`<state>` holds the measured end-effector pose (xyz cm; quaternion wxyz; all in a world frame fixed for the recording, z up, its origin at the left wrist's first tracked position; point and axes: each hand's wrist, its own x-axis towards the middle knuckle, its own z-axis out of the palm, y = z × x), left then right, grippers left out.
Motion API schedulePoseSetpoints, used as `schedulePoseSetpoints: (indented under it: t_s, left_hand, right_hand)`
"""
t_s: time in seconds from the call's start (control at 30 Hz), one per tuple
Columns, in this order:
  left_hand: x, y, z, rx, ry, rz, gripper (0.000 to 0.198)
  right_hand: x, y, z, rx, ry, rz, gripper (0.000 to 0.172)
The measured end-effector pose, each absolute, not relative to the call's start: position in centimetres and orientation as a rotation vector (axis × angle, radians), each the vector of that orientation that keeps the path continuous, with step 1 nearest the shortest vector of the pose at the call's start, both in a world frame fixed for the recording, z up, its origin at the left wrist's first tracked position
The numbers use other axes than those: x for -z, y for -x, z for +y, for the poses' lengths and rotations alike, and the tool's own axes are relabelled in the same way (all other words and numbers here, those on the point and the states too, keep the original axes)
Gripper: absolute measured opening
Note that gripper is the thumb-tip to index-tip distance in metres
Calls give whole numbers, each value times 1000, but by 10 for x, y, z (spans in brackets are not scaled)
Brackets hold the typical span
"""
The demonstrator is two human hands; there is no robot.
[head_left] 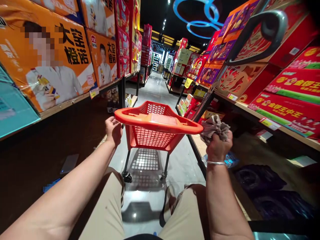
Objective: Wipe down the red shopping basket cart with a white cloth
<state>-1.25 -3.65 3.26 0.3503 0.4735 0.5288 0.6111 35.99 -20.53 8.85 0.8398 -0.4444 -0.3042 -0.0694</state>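
Observation:
A red plastic shopping cart [155, 138] stands in the aisle just in front of my knees. My left hand [114, 130] is at the left end of its handle rim [160, 124], fingers curled against the edge and partly hidden. At the opposite end, my right hand [219, 145] is closed around a crumpled greyish cloth [215, 128], which touches the rim or lies right beside it. A bracelet circles my right wrist. The visible part of the cart's basket is mesh, and its black wheels [127, 176] rest on the floor.
Shelves with orange drink cartons [58, 56] line the left side. Red gift boxes [287, 110] fill the right shelf, with a dark handle-like loop [272, 36] above. Dark packages [260, 176] lie low at right. The shiny tiled floor [152, 86] runs on between the shelves.

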Motion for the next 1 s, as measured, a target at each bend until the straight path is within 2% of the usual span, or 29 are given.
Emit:
schedulePoseSetpoints:
  t_s: [0.1, 0.17, 0.23, 0.27, 0.33, 0.4, 0.47, 0.6, 0.73, 0.87, 1.0]
  left_hand:
    - [-58, 38, -50, -1809, -1232, 1428, 50]
    - [-81, 43, -68, -2132, -1527, 1521, 52]
    - [-106, 34, -92, -2215, -1975, 1507, 56]
    - [-117, 24, -104, -2147, -2224, 1405, 52]
    - [-132, -1, -124, -1773, -2609, 1204, 43]
    - [-137, -26, -138, -1448, -2787, 1096, 42]
    - [-136, -43, -144, -1316, -2836, 1137, 42]
    - [-131, -44, -142, -1223, -2880, 1197, 48]
    - [-133, -30, -136, -1183, -2896, 1137, 48]
    - [-138, -27, -134, -1196, -2857, 1221, 49]
    - [-148, -37, -143, -1097, -2901, 1243, 51]
  right_hand:
    - [-109, -351, -223, 381, 948, -765, 32]
    - [-119, -337, -230, 419, 971, -954, 31]
    - [-129, -316, -234, 316, 1020, -1256, 27]
    - [-134, -304, -235, 260, 1042, -1419, 26]
    - [-145, -276, -232, 197, 1053, -1703, 31]
    - [-153, -249, -226, 219, 1033, -1889, 40]
    - [-158, -228, -220, 281, 1048, -2012, 43]
    - [-162, -230, -218, 422, 1149, -2122, 30]
    - [-158, -286, -231, 408, 1156, -2038, 12]
    - [-144, -330, -230, 257, 1202, -1731, 13]
    - [-130, -314, -224, -1, 1122, -1477, 19]
